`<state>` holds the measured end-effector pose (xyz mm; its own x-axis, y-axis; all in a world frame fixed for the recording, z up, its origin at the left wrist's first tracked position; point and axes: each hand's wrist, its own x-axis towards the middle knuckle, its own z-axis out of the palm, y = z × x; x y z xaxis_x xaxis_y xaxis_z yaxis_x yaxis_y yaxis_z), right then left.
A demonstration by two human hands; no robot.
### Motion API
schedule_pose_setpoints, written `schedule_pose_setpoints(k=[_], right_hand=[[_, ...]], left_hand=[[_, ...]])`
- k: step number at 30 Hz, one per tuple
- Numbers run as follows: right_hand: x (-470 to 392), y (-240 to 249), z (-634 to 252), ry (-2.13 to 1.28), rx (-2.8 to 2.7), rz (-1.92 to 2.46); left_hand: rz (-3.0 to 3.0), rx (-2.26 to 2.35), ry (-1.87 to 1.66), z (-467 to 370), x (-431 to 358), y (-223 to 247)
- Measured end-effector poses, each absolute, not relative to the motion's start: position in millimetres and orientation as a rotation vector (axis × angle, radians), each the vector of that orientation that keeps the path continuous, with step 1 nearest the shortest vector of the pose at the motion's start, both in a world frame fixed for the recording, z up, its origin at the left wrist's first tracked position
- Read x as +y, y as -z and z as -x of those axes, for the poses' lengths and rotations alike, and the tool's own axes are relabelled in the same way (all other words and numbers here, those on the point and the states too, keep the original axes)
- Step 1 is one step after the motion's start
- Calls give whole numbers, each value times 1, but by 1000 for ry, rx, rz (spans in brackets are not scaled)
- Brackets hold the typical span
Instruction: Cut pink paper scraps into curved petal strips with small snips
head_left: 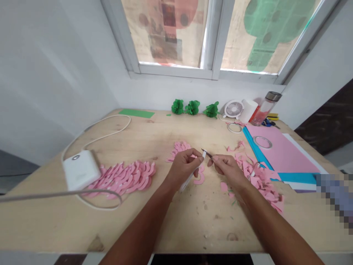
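My left hand (185, 165) is closed around a narrow white strip (187, 183). The strip runs down below the palm, and its upper end sticks out past the fingertips. In my right hand (226, 166) is a slim dark pointed tool (207, 153), perhaps tweezers or small scissors; the grip hides most of it. Its tip meets or nearly meets the strip's upper end. Beneath the hands, a scalloped pink paper cutout (200, 179) lies on the wooden table (193, 224), partly covered by my left hand. Behind that hand is a small group of pink cutouts (179, 148).
Overlapping pink cutouts (132, 178) lie left beside a white power bank (81, 170) with a cable. Pink scraps (263, 184) and coloured sheets (278, 151) are at right. Green paper balls (192, 107), a small fan (234, 109) and a bottle (266, 110) stand at the back.
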<state>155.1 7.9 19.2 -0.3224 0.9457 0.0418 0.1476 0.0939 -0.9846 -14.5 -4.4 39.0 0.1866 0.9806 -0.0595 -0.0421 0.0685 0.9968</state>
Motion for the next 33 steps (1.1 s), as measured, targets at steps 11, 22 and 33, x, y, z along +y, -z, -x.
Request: schedule_pose_setpoints(k=[11, 22, 33], right_hand=[[7, -21, -155, -1229, -1628, 1155], [7, -25, -154, -1099, -1672, 1197], [8, -22, -153, -1020, -1693, 1180]], left_hand=[[-1225, 1073, -1038, 15, -5, -40], [-1242, 1087, -1048, 15, -4, -40], [-1224, 1109, -1031, 14, -5, -42]])
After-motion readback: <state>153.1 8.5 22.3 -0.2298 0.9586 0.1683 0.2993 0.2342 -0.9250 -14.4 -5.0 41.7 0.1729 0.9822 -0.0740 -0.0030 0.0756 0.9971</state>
